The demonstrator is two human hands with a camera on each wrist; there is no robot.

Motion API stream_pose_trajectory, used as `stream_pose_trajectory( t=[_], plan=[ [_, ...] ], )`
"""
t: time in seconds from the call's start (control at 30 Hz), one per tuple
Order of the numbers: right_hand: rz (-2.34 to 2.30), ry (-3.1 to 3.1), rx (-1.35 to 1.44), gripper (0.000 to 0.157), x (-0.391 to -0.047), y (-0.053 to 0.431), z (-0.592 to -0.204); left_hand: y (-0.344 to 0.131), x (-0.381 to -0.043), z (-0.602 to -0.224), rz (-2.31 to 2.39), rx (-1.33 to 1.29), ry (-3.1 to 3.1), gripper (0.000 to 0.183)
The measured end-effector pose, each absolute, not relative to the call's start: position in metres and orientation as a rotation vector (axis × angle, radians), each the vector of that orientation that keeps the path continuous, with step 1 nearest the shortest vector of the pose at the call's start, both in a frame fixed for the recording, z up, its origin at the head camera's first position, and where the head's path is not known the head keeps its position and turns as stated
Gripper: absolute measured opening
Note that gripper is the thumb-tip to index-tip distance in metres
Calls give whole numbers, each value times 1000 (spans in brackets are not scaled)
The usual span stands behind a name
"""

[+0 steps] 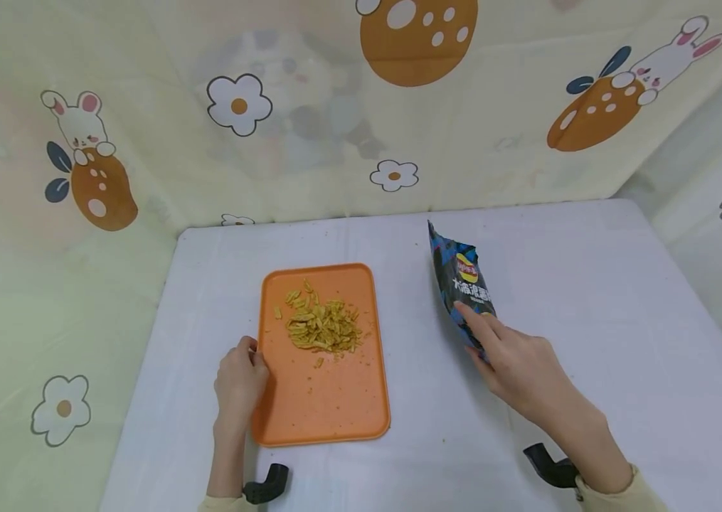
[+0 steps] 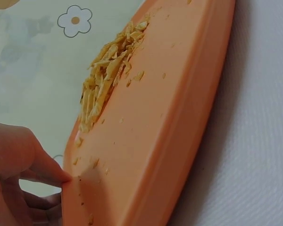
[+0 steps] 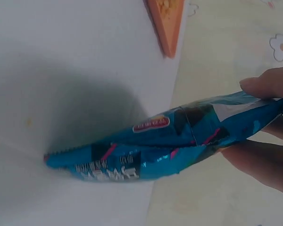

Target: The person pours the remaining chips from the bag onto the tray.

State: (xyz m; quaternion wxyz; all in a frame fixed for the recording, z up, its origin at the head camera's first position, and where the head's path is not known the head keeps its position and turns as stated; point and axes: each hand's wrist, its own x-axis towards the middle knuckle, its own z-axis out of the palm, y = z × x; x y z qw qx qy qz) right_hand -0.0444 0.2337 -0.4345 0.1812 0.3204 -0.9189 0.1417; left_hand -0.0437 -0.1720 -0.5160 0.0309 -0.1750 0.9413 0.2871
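Note:
At its left rim, an orange tray (image 1: 335,402) is pinched by my left hand (image 1: 241,377). Broken potato chips (image 1: 328,326) lie heaped on the tray's upper half, with crumbs scattered around them. In the left wrist view the thumb and a finger meet at the rim beside the chips (image 2: 106,77). My right hand (image 1: 523,366) grips a dark blue chip bag (image 1: 463,274) to the right of the tray. The right wrist view shows the bag (image 3: 151,146) side-on between thumb and fingers, its crimped end close over the white tabletop. The palm side of the right hand is hidden.
The white table (image 1: 578,284) has rounded back corners. A pale patterned cloth (image 1: 309,156) with flowers and rabbits hangs behind it and at the sides. Black curved pieces (image 1: 267,485) sit at both wrists. A few small crumbs dot the tabletop.

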Motion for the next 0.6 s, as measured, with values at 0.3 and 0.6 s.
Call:
stream_pose_trajectory(
  t=[0.3, 0.6],
  plan=[
    [338, -2758, 897, 59, -48, 202, -459, -172, -44, -516, 882, -556, 2877, 19],
    [268, -2790, 872, 52, -43, 175, -484, -172, -44, -514, 888, -549, 2879, 19]
  ],
)
